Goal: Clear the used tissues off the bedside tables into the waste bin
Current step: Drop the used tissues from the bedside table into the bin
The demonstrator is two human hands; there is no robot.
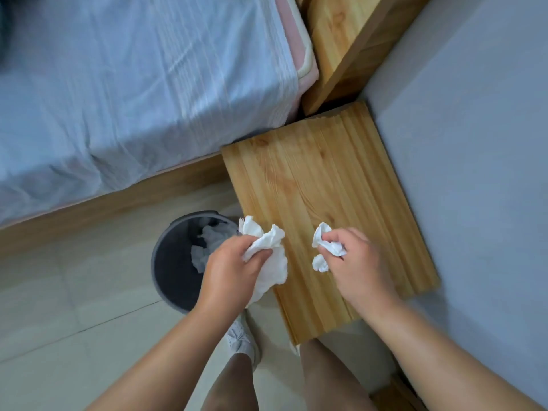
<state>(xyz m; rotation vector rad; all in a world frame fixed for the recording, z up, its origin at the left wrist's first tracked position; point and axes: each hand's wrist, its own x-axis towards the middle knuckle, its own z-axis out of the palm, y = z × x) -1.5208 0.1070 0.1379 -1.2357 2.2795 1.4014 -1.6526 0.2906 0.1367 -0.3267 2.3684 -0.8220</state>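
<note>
Left hand point(234, 269) grips crumpled tissue point(267, 241) at desk point(326, 179) edge beside waste bin point(170, 274); right hand point(360, 262) pinches smaller tissue point(321, 234), possibly two.

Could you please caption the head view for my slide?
Left hand and right hand grip crumpled white tissues at a wooden bedside table beside a round grey bin.

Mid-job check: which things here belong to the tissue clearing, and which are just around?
Job: large tissue in left hand; small tissue in right hand; waste bin, tissues already inside; bedside table.
Just there: bed; wooden unit behind the table; tiled floor.
</note>
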